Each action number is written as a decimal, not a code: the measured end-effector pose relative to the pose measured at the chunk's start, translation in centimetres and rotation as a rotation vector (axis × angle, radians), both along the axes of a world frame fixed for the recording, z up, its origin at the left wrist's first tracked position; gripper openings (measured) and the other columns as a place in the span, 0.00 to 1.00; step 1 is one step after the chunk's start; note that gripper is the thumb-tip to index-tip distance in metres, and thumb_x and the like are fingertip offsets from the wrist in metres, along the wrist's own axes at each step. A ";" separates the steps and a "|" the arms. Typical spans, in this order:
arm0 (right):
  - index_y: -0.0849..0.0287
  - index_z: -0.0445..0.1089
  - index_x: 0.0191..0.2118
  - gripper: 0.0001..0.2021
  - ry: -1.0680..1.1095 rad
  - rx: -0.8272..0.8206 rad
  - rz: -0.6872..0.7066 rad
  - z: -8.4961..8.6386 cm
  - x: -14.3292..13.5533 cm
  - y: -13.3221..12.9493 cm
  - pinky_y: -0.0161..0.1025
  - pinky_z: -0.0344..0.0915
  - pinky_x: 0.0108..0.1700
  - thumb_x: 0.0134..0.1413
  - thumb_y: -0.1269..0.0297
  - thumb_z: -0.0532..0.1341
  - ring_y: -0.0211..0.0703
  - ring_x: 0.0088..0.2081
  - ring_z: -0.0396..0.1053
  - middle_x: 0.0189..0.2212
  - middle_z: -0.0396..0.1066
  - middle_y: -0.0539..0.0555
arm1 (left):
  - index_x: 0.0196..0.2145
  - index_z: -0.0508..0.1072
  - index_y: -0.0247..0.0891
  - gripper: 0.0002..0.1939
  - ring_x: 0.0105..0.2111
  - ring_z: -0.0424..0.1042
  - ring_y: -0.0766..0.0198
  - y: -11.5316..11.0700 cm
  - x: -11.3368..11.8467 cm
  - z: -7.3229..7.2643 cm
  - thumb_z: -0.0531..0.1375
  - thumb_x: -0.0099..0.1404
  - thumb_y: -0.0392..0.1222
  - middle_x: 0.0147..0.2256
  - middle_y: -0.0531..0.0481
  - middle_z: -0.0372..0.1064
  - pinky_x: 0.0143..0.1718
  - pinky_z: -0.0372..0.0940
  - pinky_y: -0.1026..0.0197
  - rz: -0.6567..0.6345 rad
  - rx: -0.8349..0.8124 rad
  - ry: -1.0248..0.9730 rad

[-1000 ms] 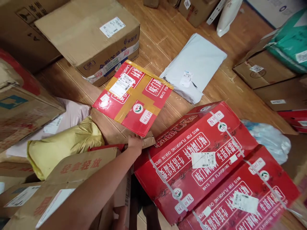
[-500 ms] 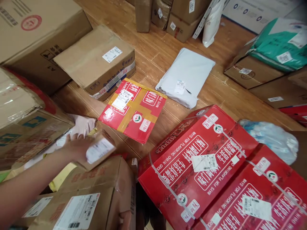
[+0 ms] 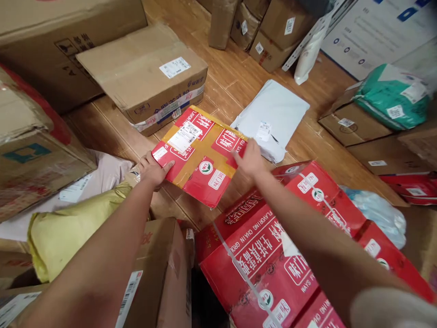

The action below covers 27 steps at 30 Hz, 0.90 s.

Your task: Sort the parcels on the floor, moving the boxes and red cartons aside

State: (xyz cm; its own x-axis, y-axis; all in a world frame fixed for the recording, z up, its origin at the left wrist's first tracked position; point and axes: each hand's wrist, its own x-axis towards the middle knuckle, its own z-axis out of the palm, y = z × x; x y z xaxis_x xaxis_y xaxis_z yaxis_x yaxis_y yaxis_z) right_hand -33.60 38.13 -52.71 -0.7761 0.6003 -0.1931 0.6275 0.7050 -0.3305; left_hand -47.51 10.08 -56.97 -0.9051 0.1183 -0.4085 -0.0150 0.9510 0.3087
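A small red carton with yellow tape and a white label lies on the wooden floor, one side tilted up. My left hand grips its near-left corner, thumb on top. My right hand grips its right edge, blurred by motion. Both forearms reach out from the lower part of the picture. A big red carton with white straps lies under my right forearm.
Brown cardboard boxes stand behind and left of the small carton. A white mailer bag lies just beyond it. A yellow bag and pink bag sit at left, a green parcel on boxes at right.
My left hand has let go of the small brown parcel and moved onto the red carton's left corner. My right hand has come into view and taken the carton's right edge.
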 end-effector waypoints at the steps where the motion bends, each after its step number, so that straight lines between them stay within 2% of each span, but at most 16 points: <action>1: 0.83 0.40 0.65 0.45 -0.160 -0.013 0.055 -0.9 -2.5 2.1 0.53 0.41 0.69 0.58 0.48 0.57 0.61 0.70 0.37 0.68 0.38 0.77 | 0.67 0.45 0.27 0.49 0.66 0.46 0.37 0.0 -0.1 -0.1 0.60 0.59 0.58 0.65 0.26 0.45 0.65 0.46 0.42 0.002 -0.002 0.001; 2: 0.80 0.43 0.66 0.47 -0.214 -0.037 0.081 -1.5 -4.4 3.4 0.55 0.42 0.69 0.54 0.48 0.61 0.63 0.69 0.40 0.68 0.43 0.76 | 0.67 0.44 0.27 0.50 0.65 0.47 0.37 0.0 -0.2 -0.1 0.60 0.58 0.58 0.65 0.26 0.46 0.65 0.46 0.42 0.005 -0.003 0.000; 3: 0.78 0.47 0.64 0.45 -0.287 -0.069 0.069 -2.0 -5.9 4.1 0.55 0.48 0.67 0.54 0.46 0.61 0.64 0.67 0.47 0.65 0.50 0.76 | 0.67 0.44 0.27 0.50 0.65 0.48 0.38 0.1 -0.2 0.0 0.61 0.58 0.58 0.65 0.27 0.46 0.65 0.46 0.43 0.009 -0.004 -0.004; 6: 0.73 0.59 0.58 0.39 -0.331 0.001 -0.005 -2.5 -6.9 3.5 0.54 0.59 0.60 0.54 0.40 0.58 0.65 0.59 0.62 0.56 0.64 0.74 | 0.67 0.45 0.30 0.49 0.64 0.51 0.40 0.4 0.2 0.8 0.61 0.58 0.58 0.64 0.29 0.48 0.65 0.48 0.46 0.033 -0.014 -0.018; 9: 0.76 0.60 0.55 0.39 -0.346 0.129 -0.024 -2.2 -4.3 2.0 0.55 0.52 0.64 0.56 0.38 0.55 0.64 0.58 0.63 0.53 0.67 0.75 | 0.66 0.47 0.30 0.51 0.62 0.54 0.40 0.1 2.2 1.7 0.62 0.57 0.63 0.62 0.30 0.50 0.63 0.50 0.48 0.022 -0.037 -0.062; 11: 0.77 0.60 0.55 0.39 -0.430 0.131 -0.031 -1.7 -1.6 1.4 0.56 0.47 0.66 0.59 0.38 0.52 0.64 0.58 0.64 0.52 0.68 0.77 | 0.66 0.48 0.29 0.52 0.61 0.55 0.39 -0.3 4.4 2.2 0.61 0.56 0.65 0.61 0.29 0.53 0.62 0.52 0.47 -0.033 -0.059 -0.084; 13: 0.78 0.62 0.54 0.38 -0.528 0.116 -0.063 -1.1 1.2 1.3 0.54 0.48 0.65 0.61 0.40 0.50 0.64 0.57 0.65 0.51 0.68 0.78 | 0.66 0.49 0.27 0.51 0.60 0.56 0.38 -0.4 6.4 2.8 0.58 0.58 0.67 0.61 0.28 0.54 0.62 0.52 0.47 -0.114 -0.064 -0.091; 15: 0.78 0.63 0.54 0.37 -0.622 0.075 -0.113 -0.6 3.7 1.5 0.53 0.54 0.62 0.62 0.41 0.49 0.65 0.58 0.64 0.52 0.67 0.80 | 0.65 0.52 0.27 0.49 0.60 0.57 0.39 0.1 7.4 3.4 0.54 0.60 0.68 0.61 0.29 0.55 0.62 0.53 0.46 -0.193 -0.028 -0.122; 17: 0.79 0.63 0.55 0.38 -0.696 0.024 -0.173 -0.1 5.5 1.8 0.53 0.58 0.59 0.62 0.41 0.49 0.68 0.59 0.63 0.54 0.65 0.81 | 0.64 0.55 0.29 0.45 0.61 0.58 0.40 0.9 6.7 4.0 0.52 0.61 0.67 0.61 0.30 0.57 0.62 0.52 0.46 -0.269 0.040 -0.196; 19: 0.79 0.62 0.55 0.37 -0.731 -0.006 -0.218 0.4 6.5 1.8 0.54 0.60 0.58 0.63 0.42 0.48 0.70 0.58 0.63 0.54 0.65 0.81 | 0.64 0.57 0.31 0.42 0.62 0.58 0.42 1.6 5.1 4.6 0.50 0.63 0.66 0.62 0.32 0.58 0.62 0.53 0.48 -0.332 0.141 -0.314; 21: 0.81 0.63 0.54 0.34 -0.720 0.015 -0.240 1.0 6.8 0.9 0.56 0.58 0.59 0.64 0.47 0.48 0.70 0.57 0.65 0.51 0.67 0.82 | 0.65 0.56 0.34 0.39 0.64 0.57 0.48 1.0 3.6 5.5 0.45 0.66 0.64 0.65 0.35 0.55 0.62 0.54 0.52 -0.372 0.232 -0.408; 23: 0.82 0.59 0.56 0.31 -0.652 0.098 -0.231 1.7 7.3 -1.3 0.59 0.53 0.62 0.64 0.53 0.49 0.69 0.61 0.60 0.54 0.63 0.83 | 0.68 0.49 0.37 0.39 0.66 0.53 0.52 -1.8 3.6 6.8 0.43 0.67 0.62 0.68 0.40 0.49 0.64 0.52 0.53 -0.360 0.257 -0.417; 24: 0.82 0.56 0.58 0.30 -0.563 0.131 -0.216 2.1 8.0 -3.1 0.61 0.49 0.64 0.62 0.56 0.50 0.69 0.63 0.56 0.57 0.59 0.83 | 0.69 0.44 0.36 0.41 0.67 0.49 0.52 -4.2 4.4 7.7 0.45 0.67 0.62 0.69 0.40 0.45 0.65 0.49 0.51 -0.334 0.239 -0.394; 25: 0.78 0.51 0.62 0.32 -0.474 0.151 -0.176 2.4 9.0 -5.4 0.59 0.48 0.65 0.60 0.57 0.52 0.66 0.66 0.49 0.62 0.53 0.78 | 0.69 0.43 0.38 0.42 0.67 0.48 0.49 -7.3 5.6 8.6 0.48 0.65 0.62 0.69 0.40 0.46 0.66 0.47 0.45 -0.280 0.187 -0.318; 26: 0.77 0.54 0.60 0.31 -0.229 0.080 -0.100 2.8 10.6 -8.1 0.60 0.52 0.64 0.58 0.56 0.53 0.67 0.65 0.52 0.61 0.56 0.78 | 0.68 0.48 0.39 0.41 0.67 0.50 0.46 -10.9 7.2 9.6 0.49 0.64 0.61 0.67 0.39 0.50 0.65 0.46 0.40 -0.208 0.117 -0.246; 27: 0.73 0.59 0.58 0.29 -0.044 -0.059 -0.068 3.2 12.6 -11.3 0.60 0.57 0.61 0.58 0.53 0.53 0.66 0.60 0.59 0.55 0.63 0.75 | 0.66 0.54 0.40 0.39 0.66 0.51 0.43 -14.9 9.2 10.5 0.50 0.63 0.62 0.66 0.37 0.54 0.65 0.46 0.36 -0.098 0.024 -0.188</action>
